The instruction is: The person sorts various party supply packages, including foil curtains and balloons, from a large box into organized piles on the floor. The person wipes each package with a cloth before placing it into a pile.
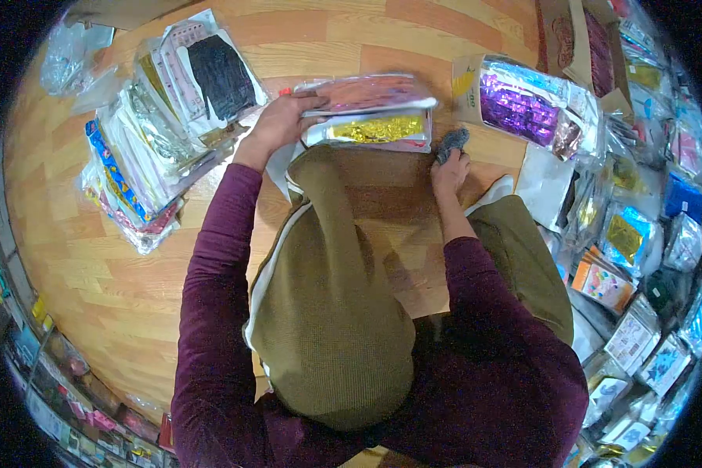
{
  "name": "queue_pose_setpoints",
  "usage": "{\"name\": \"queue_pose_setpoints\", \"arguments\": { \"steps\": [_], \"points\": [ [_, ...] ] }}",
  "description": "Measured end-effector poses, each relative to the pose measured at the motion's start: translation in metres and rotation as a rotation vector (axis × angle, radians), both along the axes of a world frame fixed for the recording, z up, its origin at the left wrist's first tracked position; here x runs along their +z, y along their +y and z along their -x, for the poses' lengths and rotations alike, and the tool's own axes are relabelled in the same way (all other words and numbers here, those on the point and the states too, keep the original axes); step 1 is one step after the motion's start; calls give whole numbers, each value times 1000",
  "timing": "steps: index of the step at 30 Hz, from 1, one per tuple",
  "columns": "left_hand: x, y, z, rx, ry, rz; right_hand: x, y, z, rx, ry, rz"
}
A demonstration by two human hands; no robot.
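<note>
My left hand [283,123] is at the left end of a clear packet with pinkish-orange foil [378,93], its fingers over the near left corner. That packet looks blurred. Below it, closer to me, lies a clear packet with shiny gold foil [378,129]. In my right hand [451,173] a bunched grey cloth [454,143] is pinched, just right of the gold packet and low over the floor. Both packets are in front of my bent knee.
A stack of flat packets [164,117], one with black contents, spreads at left. At right a purple foil packet [519,105] rests on the floor [413,39] near a cardboard box [612,58]. Many packets [628,234] pile along the right side; crumpled plastic [74,62] lies far left.
</note>
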State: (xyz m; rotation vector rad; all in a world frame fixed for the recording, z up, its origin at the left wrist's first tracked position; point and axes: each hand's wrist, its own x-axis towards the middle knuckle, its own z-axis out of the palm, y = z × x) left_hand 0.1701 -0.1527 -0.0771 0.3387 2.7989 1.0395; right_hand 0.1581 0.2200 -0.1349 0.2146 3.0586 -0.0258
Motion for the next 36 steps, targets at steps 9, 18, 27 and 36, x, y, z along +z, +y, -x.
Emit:
{"name": "queue_pose_setpoints", "arguments": {
  "steps": [9,18,27,36],
  "points": [
    [44,15,3,334,-516,-622,2,14,9,-24,-11,154],
    [-50,42,-28,634,-685,-824,82,-95,18,501,379,534],
    [-77,42,-33,581,-434,-482,-3,-150,-2,1215,43,378],
    [-72,44,-33,589,-405,-417,-34,-83,112,724,155,23]
  ]
}}
